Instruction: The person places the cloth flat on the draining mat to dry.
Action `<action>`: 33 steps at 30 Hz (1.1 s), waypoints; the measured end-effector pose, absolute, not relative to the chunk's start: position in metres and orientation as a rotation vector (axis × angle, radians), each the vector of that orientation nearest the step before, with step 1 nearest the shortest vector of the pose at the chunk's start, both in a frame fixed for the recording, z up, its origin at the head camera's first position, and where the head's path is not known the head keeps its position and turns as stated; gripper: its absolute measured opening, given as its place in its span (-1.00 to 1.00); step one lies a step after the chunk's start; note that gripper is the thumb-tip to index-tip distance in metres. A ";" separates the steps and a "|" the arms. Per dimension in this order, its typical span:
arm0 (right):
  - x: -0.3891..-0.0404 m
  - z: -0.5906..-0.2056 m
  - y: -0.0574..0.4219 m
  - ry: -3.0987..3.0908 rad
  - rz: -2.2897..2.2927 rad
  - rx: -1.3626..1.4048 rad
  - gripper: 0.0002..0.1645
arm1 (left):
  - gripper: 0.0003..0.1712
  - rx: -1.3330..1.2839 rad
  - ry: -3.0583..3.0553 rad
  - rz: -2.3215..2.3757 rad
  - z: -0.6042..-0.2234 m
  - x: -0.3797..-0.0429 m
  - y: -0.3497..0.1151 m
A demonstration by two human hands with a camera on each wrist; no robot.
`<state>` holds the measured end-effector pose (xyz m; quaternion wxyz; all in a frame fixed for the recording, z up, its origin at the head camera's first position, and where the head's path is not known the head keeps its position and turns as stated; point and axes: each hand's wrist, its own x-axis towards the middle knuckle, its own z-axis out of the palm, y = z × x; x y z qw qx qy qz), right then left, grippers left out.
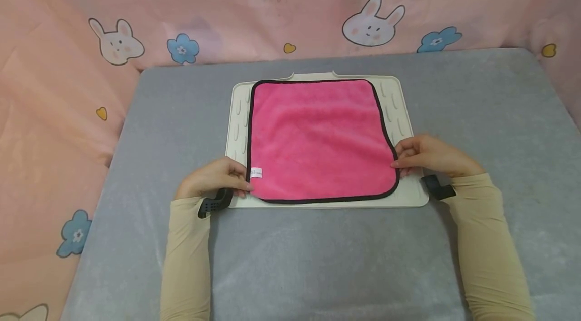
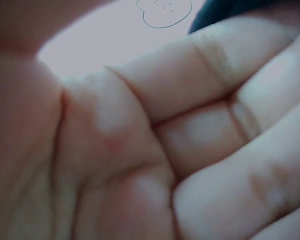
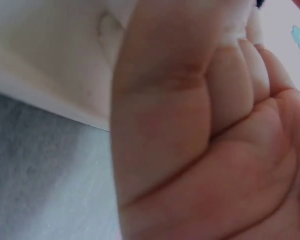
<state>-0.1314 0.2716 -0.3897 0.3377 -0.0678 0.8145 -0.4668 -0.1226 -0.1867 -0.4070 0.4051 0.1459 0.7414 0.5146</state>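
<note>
A pink cloth with a black edge lies spread over a white board with raised oval ridges. My left hand pinches the cloth's left edge near its front corner, beside a small white tag. At the right edge, a little behind the front corner, my right hand pinches the cloth between thumb and fingers. The left wrist view is filled by the left palm and curled fingers. In the right wrist view the right fingers are curled, and their tips are hidden.
Under the board is a grey tabletop. A pink curtain printed with rabbits and blue flowers hangs behind and to the left of it. A black strap sits at the left wrist, another black strap at the right.
</note>
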 end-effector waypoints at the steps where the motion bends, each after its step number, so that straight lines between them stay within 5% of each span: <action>1: -0.132 -0.390 0.272 2.118 -1.208 -0.185 -0.76 | -0.82 0.380 1.876 1.281 -0.407 -0.123 -0.186; 21: -0.133 -0.390 0.272 2.045 -1.201 -0.225 -0.80 | -0.68 0.301 1.903 1.183 -0.402 -0.122 -0.180; 33: -0.133 -0.392 0.271 2.047 -1.159 -0.189 -0.80 | -0.75 0.267 1.875 1.186 -0.402 -0.121 -0.180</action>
